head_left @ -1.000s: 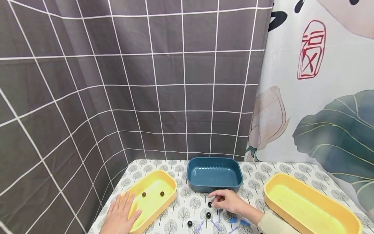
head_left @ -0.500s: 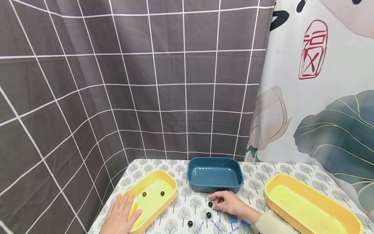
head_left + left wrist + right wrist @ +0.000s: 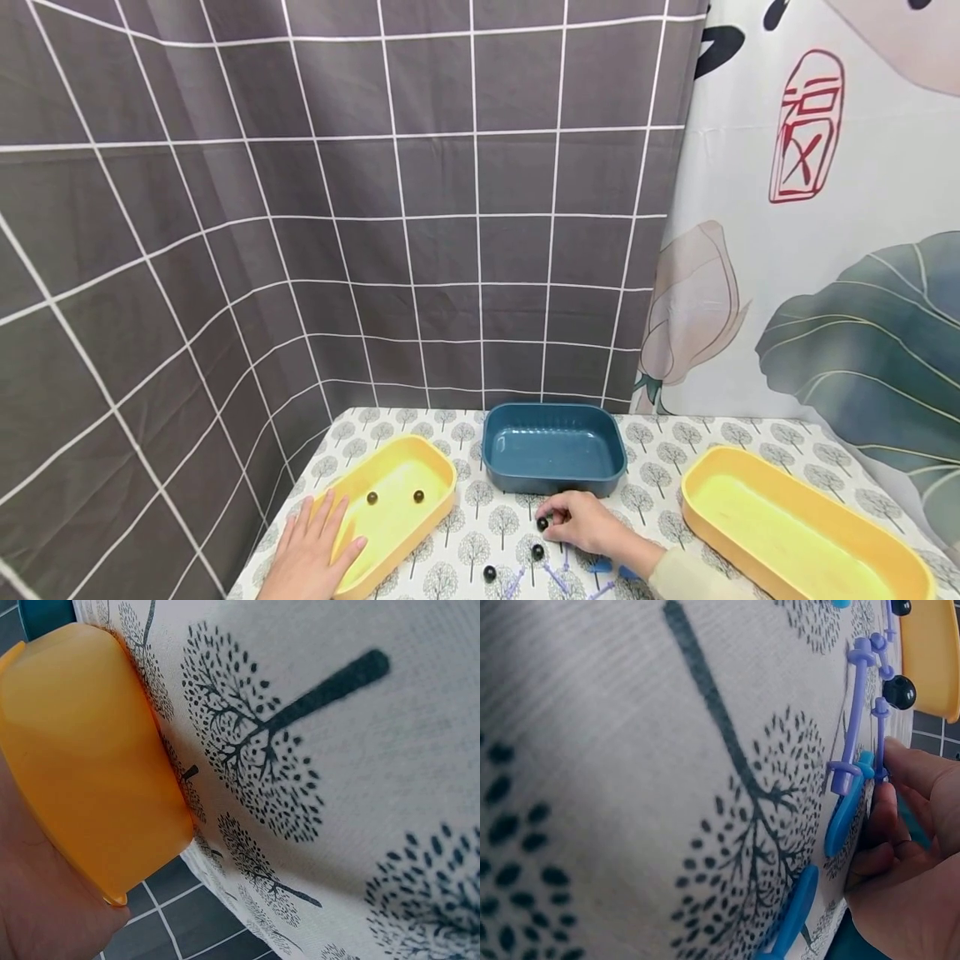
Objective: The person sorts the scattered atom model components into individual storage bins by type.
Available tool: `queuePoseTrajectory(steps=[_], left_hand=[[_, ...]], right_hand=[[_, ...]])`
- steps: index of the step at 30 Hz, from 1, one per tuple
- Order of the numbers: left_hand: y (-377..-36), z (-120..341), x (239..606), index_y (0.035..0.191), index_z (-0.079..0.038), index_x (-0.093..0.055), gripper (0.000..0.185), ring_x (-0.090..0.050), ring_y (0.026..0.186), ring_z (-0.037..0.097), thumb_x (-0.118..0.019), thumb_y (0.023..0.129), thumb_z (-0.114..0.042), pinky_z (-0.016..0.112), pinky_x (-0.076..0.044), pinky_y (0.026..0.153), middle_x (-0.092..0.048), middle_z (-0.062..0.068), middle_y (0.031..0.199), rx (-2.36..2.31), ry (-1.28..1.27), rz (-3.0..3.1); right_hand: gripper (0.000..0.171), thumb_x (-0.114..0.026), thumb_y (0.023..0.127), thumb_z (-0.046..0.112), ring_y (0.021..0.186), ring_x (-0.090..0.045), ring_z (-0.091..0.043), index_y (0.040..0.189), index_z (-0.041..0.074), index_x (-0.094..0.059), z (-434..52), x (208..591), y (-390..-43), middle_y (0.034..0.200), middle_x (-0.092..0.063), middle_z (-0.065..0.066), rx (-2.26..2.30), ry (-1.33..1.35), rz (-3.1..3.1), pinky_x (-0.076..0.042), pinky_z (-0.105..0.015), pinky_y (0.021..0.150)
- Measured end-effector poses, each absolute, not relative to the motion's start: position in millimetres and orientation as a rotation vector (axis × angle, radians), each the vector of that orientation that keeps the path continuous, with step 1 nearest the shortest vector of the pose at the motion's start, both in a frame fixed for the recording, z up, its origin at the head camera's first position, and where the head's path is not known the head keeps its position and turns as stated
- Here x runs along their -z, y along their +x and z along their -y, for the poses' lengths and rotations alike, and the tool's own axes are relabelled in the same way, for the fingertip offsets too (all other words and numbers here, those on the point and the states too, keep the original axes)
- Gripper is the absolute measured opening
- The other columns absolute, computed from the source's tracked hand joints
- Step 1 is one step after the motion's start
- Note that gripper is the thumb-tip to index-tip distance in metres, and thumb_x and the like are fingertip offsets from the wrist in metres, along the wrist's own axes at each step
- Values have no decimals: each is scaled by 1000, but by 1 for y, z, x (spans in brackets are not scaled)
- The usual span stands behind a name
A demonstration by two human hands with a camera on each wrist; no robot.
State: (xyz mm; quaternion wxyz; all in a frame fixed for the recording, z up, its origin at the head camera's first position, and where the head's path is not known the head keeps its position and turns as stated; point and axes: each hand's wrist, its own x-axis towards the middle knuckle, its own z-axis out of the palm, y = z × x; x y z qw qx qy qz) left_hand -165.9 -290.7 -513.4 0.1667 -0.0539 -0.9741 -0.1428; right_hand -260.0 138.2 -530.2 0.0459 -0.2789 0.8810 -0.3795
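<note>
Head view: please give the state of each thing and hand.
Left yellow tray, upright, uncovered, holding two dark balls
Blue tray, upright, uncovered
Right yellow tray, upright, uncovered
Left hand, fingers spread over left yellow tray's rim
Right hand, fingers curled around a black ball
Two other black balls, loose on the tablecloth
Purple rods, lying on tablecloth
Blue pieces, lying on tablecloth

Bright, even light filled the head view. Wrist views were dimmer: in the left, soft shadow bordered the yellow bin (image 3: 97, 757); in the right, lower-left tree prints (image 3: 506, 875) were blurred.
</note>
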Motion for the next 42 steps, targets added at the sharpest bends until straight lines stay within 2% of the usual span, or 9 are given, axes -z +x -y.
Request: queuePoseTrajectory(steps=[7, 13, 26, 32, 42], left_hand=[[-167, 291, 513, 148, -3, -49, 71, -29, 143, 53, -56, 99, -53, 67, -22, 113, -40, 24, 156, 394, -152, 2791], [-169, 291, 513, 149, -3, -47, 72, -27, 143, 54, -55, 99, -54, 66, -16, 117, -38, 25, 157, 419, -146, 2796], [-171, 292, 513, 148, -3, -48, 71, -28, 143, 53, -57, 98, -53, 66, -23, 113, -40, 25, 156, 378, -154, 2785], [-170, 292, 513, 148, -3, -49, 72, -27, 144, 53, -57, 98, -54, 66, -22, 114, -40, 24, 156, 392, -147, 2785], [-167, 292, 513, 148, -3, -50, 71, -29, 143, 54, -56, 98, -54, 68, -23, 112, -42, 25, 155, 388, -149, 2790]], right_hand=[[16, -82, 81, 14, 58, -48, 4, 96, 13, -77, -140, 523, -258, 70, -60, 14, 1173, -841, -2685, -43, -20, 57], [16, -82, 82, 12, 59, -49, 3, 97, 11, -75, -139, 513, -256, 72, -61, 13, 1191, -844, -2672, -43, -20, 57], [18, -80, 84, 11, 66, -53, 0, 101, 13, -77, -129, 480, -256, 77, -62, 12, 1181, -843, -2672, -46, -20, 61], [19, -79, 85, 11, 67, -54, -1, 104, 9, -77, -119, 464, -258, 78, -64, 11, 1182, -860, -2672, -46, -20, 63], [19, -80, 86, 14, 70, -57, -5, 105, 12, -77, -101, 454, -267, 80, -66, 10, 1224, -833, -2660, -47, -22, 64]])
